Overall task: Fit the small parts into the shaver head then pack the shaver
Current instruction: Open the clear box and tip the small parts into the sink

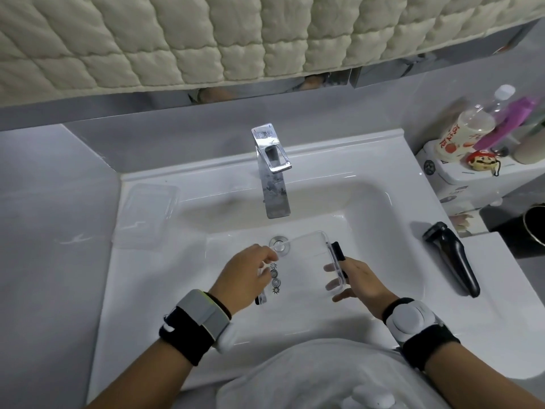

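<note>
I hold a clear plastic box (312, 261) over the sink basin (368, 261). My right hand (359, 281) grips its right end, fingers showing through the plastic, beside a black latch (338, 251). My left hand (244, 278) grips the left end with curled fingers. Several small round, toothed shaver parts (275, 277) lie in a line next to my left fingers; I cannot tell whether they are inside the box or under it. The black shaver body (451, 258) lies on the sink's right rim, apart from both hands.
A clear lid (147, 214) lies on the sink's left rim. The chrome faucet (272, 175) stands behind the box, with the drain (278, 242) below it. Bottles and a toy figure (479, 163) crowd the shelf at the far right.
</note>
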`<state>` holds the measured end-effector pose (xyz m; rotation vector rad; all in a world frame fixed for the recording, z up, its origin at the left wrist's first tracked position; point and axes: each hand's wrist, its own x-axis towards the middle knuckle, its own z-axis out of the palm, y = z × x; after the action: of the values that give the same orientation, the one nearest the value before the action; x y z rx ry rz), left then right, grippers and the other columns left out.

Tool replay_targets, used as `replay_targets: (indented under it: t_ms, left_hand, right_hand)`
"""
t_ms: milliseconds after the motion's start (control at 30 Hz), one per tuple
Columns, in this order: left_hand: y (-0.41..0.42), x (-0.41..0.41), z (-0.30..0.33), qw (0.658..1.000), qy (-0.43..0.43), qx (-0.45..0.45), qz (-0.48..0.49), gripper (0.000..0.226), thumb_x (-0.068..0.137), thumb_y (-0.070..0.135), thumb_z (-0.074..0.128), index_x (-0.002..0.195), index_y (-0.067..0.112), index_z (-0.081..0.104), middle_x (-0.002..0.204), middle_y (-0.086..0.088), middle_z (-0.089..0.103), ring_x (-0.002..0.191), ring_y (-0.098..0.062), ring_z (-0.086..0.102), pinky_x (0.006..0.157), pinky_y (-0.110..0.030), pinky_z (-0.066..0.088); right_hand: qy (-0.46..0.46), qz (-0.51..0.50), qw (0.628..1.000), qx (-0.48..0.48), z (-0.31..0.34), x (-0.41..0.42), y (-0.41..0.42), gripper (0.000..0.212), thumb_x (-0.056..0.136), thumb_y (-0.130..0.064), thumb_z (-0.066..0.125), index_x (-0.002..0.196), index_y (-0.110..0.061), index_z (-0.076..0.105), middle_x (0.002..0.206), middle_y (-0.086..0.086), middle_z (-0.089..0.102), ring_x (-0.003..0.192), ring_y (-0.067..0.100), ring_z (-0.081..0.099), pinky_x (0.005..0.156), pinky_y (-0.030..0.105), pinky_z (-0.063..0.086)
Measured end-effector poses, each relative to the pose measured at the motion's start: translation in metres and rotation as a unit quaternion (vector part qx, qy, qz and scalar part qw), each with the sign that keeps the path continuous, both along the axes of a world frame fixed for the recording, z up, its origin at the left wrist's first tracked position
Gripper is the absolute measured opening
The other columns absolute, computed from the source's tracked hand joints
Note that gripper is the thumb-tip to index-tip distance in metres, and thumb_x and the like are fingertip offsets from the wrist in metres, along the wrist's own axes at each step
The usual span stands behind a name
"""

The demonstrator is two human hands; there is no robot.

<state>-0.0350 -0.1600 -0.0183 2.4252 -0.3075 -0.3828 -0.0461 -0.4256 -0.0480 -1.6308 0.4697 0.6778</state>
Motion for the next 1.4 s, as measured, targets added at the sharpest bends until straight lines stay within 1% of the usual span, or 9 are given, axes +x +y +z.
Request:
replay_targets:
  t_ms: [167,267,367,567,733,900,1067,1267,1400]
  left_hand:
    - [-0.027,0.006,0.0,0.95,0.054,0.25,-0.178,0.04,0.086,0.001,0.05,0.125,0.009,0.052,0.127,-0.008,0.05,0.098,-0.032,0.059,0.079,-0.038,0.047]
    - [-0.04,0.005,-0.001,0.915,0.075,0.338,-0.208,0.03,0.084,-0.003,0.053,0.113,0.003,0.051,0.119,-0.015,0.049,0.092,-0.036,0.06,0.065,-0.038,0.041]
    - [-0.051,0.004,-0.005,0.891,0.065,0.388,-0.226,0.023,0.088,-0.002,0.05,0.111,0.003,0.053,0.117,-0.017,0.054,0.099,-0.035,0.059,0.07,-0.037,0.038]
    - [-0.049,0.009,-0.015,0.877,0.078,0.405,-0.245,0.02,0.092,0.003,0.05,0.112,0.002,0.054,0.118,-0.018,0.054,0.101,-0.035,0.058,0.072,-0.038,0.041]
    - [-0.043,0.006,-0.02,0.883,0.107,0.382,-0.252,0.041,0.078,-0.001,0.066,0.115,0.003,0.049,0.121,-0.016,0.047,0.099,-0.036,0.057,0.07,-0.041,0.043]
    - [-0.039,0.005,-0.031,0.89,0.068,0.371,-0.257,0.036,0.08,-0.001,0.059,0.113,0.003,0.047,0.114,-0.017,0.054,0.099,-0.035,0.055,0.069,-0.038,0.036]
    - [-0.042,-0.003,-0.042,0.887,0.042,0.411,-0.207,0.029,0.088,0.007,0.055,0.116,0.005,0.046,0.114,-0.014,0.057,0.1,-0.031,0.058,0.077,-0.037,0.043]
    - [-0.042,-0.005,-0.051,0.876,0.038,0.429,-0.217,0.022,0.09,0.008,0.054,0.112,0.007,0.056,0.119,-0.014,0.052,0.103,-0.03,0.056,0.079,-0.036,0.044]
    - [-0.037,-0.006,-0.056,0.893,0.026,0.391,-0.221,0.023,0.091,0.012,0.052,0.114,0.008,0.052,0.118,-0.013,0.051,0.101,-0.031,0.054,0.077,-0.037,0.039]
  right_hand:
    - [-0.008,0.024,1.0,0.005,0.004,0.0,0.003,0.04,0.107,-0.033,0.041,0.11,-0.002,0.065,0.116,0.02,0.063,0.085,0.027,0.069,0.062,0.038,0.061]
    - [-0.015,0.047,0.999,0.002,0.004,0.0,0.005,0.036,0.106,-0.024,0.042,0.11,0.006,0.062,0.117,0.034,0.06,0.081,0.025,0.066,0.061,0.038,0.061]
    - [-0.015,0.05,0.999,0.013,0.004,0.0,0.005,0.036,0.104,-0.021,0.044,0.111,0.011,0.059,0.108,0.029,0.06,0.078,0.023,0.066,0.06,0.038,0.06]
    - [0.0,0.064,0.997,0.033,0.002,-0.001,0.004,0.032,0.101,-0.015,0.042,0.104,0.01,0.061,0.094,0.014,0.063,0.078,0.026,0.063,0.058,0.037,0.057]
    - [-0.003,0.071,0.997,0.024,0.003,0.0,0.006,0.032,0.098,-0.015,0.044,0.103,0.014,0.058,0.09,0.013,0.058,0.079,0.028,0.059,0.057,0.037,0.057]
    - [0.001,0.065,0.997,0.032,0.004,-0.001,0.007,0.03,0.099,-0.014,0.045,0.099,0.011,0.06,0.081,0.009,0.058,0.08,0.029,0.06,0.059,0.037,0.057]
    - [0.0,0.072,0.997,0.038,0.008,-0.001,0.009,0.021,0.098,-0.014,0.045,0.085,-0.007,0.059,0.079,0.006,0.055,0.082,0.029,0.059,0.063,0.038,0.058]
    - [0.001,0.065,0.997,0.039,0.011,-0.002,0.01,0.021,0.098,-0.013,0.045,0.083,-0.005,0.059,0.08,0.013,0.054,0.081,0.03,0.055,0.062,0.039,0.057]
    - [0.001,0.06,0.997,0.045,0.012,-0.002,0.009,0.022,0.098,-0.012,0.046,0.082,-0.005,0.059,0.081,0.014,0.054,0.082,0.03,0.055,0.062,0.039,0.057]
